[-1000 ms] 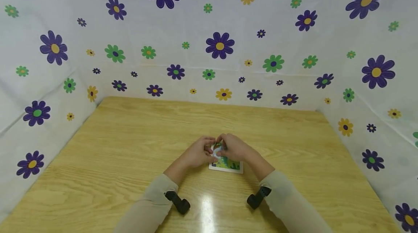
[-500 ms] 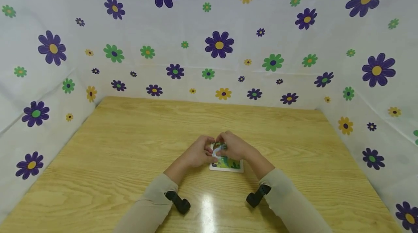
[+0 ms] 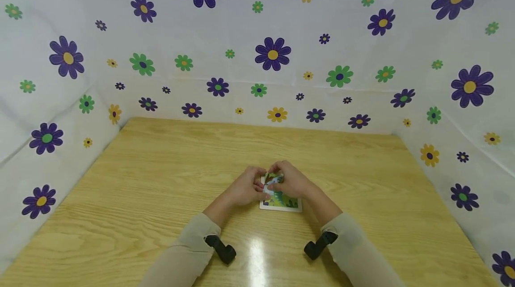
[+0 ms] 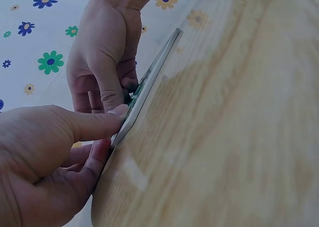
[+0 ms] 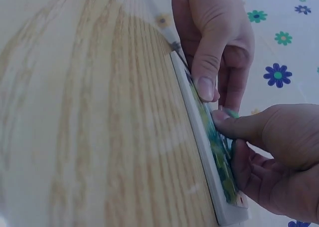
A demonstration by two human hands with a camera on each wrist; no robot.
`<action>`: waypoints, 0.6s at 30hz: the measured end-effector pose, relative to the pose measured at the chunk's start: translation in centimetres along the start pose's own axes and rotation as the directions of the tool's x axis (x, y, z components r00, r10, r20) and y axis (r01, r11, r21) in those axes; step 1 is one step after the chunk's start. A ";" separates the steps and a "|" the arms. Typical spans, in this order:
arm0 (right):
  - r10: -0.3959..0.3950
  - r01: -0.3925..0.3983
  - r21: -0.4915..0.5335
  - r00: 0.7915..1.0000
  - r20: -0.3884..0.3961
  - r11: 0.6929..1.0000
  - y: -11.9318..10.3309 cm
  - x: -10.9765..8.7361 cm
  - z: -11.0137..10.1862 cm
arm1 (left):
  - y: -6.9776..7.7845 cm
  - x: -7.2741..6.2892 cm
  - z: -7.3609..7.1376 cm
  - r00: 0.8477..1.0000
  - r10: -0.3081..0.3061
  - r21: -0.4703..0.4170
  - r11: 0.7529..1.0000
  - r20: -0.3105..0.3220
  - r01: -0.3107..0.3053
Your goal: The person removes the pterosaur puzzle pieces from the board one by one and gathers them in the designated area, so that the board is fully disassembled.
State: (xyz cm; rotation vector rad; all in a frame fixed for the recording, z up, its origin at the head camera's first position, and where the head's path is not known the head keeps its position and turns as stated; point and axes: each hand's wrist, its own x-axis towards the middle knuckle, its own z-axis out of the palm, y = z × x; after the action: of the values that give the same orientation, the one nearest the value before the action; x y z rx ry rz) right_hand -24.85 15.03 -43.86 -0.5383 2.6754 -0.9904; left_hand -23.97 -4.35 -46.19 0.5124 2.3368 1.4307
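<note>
A small picture puzzle board [image 3: 281, 209] with a white rim and a green and blue picture lies flat on the wooden table. My left hand [image 3: 244, 187] holds its left edge, thumb on top and fingers along the outer side, as the left wrist view shows. Above the far part of the board, my right hand [image 3: 293, 180] pinches a small greenish puzzle piece [image 5: 232, 113] between thumb and fingers. That piece is mostly hidden by the fingers. In the right wrist view the board's white rim [image 5: 199, 142] stands out along the table, with both hands over the picture.
The wooden table [image 3: 181, 157] reaches to a white cloth [image 3: 225, 23] with printed flowers, hung at the back and both sides. Black camera mounts [image 3: 220, 249] sit on both wrists, close above the table.
The right hand has shifted slightly away from me and right, and more of the greenish piece and the brown patch near the far left corner shows. The left hand keeps its hold on the board.
</note>
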 end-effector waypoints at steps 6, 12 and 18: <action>0.024 -0.006 0.170 0.995 -0.101 0.985 0.7 0.0 0.6 | 0.1 0.0 -0.1 1.000 0.003 0.000 1.000 -0.008 -0.003; 0.017 0.034 0.244 0.978 -0.206 0.969 1.2 -0.2 1.2 | 0.1 0.0 -0.2 1.000 -0.002 0.007 1.000 -0.026 0.002; 0.124 -0.056 0.414 0.983 -0.139 0.908 1.9 -0.8 0.5 | 0.0 0.0 0.0 1.000 -0.009 -0.005 1.000 -0.024 0.009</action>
State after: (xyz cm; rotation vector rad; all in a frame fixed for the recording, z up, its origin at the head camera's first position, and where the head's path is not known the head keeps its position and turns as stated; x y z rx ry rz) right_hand -24.43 16.39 -45.38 -0.2507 2.4836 -1.5719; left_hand -23.98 -4.34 -46.15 0.4856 2.3506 1.4460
